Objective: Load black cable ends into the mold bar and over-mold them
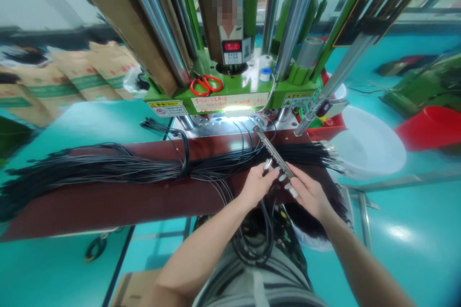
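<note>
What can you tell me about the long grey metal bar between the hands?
The long, narrow grey bar looks metallic, with small details along its upper face. It slants over the bundled black cables, far end toward the green upright machine. The right hand's grip holds the near end; the left hand's grip is close beside it, contact unclear.

One metal bar (273, 150), one pair of scissors (208, 86), two yellow-topped labels (166, 108) show.
</note>
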The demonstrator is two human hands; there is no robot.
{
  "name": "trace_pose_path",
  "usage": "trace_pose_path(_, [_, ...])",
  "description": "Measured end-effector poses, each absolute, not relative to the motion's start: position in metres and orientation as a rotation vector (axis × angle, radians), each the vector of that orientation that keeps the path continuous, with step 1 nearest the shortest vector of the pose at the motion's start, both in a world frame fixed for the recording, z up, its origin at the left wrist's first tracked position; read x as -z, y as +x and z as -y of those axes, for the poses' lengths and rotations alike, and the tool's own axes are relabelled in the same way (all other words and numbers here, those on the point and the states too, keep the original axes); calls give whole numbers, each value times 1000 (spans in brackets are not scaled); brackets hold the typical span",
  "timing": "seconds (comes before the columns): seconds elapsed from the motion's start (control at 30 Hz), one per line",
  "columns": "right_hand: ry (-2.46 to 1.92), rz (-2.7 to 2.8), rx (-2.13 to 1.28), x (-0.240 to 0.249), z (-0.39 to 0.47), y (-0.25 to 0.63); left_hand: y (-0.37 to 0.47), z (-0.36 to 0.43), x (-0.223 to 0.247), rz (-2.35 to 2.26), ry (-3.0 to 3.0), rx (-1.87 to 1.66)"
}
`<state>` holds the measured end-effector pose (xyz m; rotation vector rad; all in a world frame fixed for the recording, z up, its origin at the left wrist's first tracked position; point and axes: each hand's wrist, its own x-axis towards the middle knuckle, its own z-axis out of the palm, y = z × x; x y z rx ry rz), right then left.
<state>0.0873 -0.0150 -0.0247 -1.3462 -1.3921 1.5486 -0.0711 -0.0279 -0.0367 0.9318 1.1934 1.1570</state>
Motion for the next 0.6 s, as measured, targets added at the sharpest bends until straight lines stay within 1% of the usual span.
trace_pose_path(0.13, [-1345,1167,-1657,24,15,87,-73,28,33,-1337,1054,-1313])
trace_pose_path(0.27, [-1351,1105,-1708,27,13,90,-72,29,33,-1233,779,-1441])
trace_pose_path(0.43, [-1367,1159,-1716,22,12,91,-70,30,35,-1143,794,-1296])
trace_pose_path(0.6, [-1335,1333,-1619,9,10,90,-77,29,31,-1043,708,-1163])
